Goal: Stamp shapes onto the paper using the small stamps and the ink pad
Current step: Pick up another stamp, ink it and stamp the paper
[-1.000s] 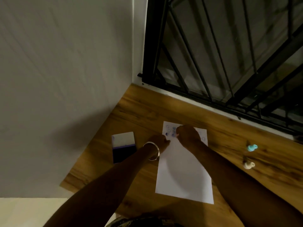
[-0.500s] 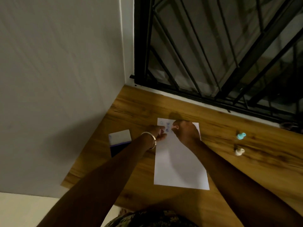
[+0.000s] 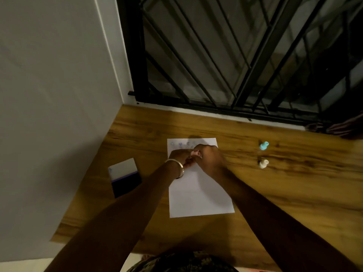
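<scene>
A white paper (image 3: 198, 195) lies on the wooden table (image 3: 294, 193), with several faint blue stamped shapes (image 3: 179, 143) along its far edge. Both hands meet over the paper's upper part. My right hand (image 3: 209, 160) pinches a small pinkish stamp (image 3: 195, 153). My left hand (image 3: 178, 157), a bangle on its wrist, touches the same stamp with its fingertips. The open ink pad (image 3: 124, 177), white lid up and dark pad below, sits left of the paper. A turquoise stamp (image 3: 263, 145) and a cream stamp (image 3: 263, 163) stand to the right.
A grey wall (image 3: 59, 95) borders the table on the left. A black window grille (image 3: 235, 55) runs along the far edge. A dark object (image 3: 337, 127) lies at the far right by the sill.
Both hands have drawn slightly back toward me from the paper's far edge, uncovering more stamped shapes. The pinkish stamp now shows between the fingertips. The head view has shifted a little.
</scene>
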A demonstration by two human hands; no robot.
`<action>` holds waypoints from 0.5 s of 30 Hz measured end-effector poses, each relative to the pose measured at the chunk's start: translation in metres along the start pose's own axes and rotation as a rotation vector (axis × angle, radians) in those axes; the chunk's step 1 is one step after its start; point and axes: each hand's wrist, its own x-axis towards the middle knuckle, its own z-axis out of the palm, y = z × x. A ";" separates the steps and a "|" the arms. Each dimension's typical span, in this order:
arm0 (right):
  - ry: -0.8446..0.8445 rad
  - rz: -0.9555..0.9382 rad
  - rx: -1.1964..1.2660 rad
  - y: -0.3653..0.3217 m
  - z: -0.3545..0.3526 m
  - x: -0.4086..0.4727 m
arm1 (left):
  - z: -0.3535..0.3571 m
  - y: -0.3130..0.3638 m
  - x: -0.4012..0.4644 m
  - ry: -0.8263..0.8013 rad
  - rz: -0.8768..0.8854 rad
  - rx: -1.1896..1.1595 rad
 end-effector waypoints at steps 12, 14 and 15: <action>0.006 0.112 -0.099 0.061 -0.015 -0.008 | 0.065 -0.024 0.015 -0.034 0.031 0.080; 0.003 0.176 -0.123 0.072 -0.019 -0.007 | 0.080 -0.028 0.018 -0.046 0.022 0.077; 0.000 0.200 -0.130 0.078 -0.022 -0.008 | 0.088 -0.030 0.020 -0.046 0.008 0.061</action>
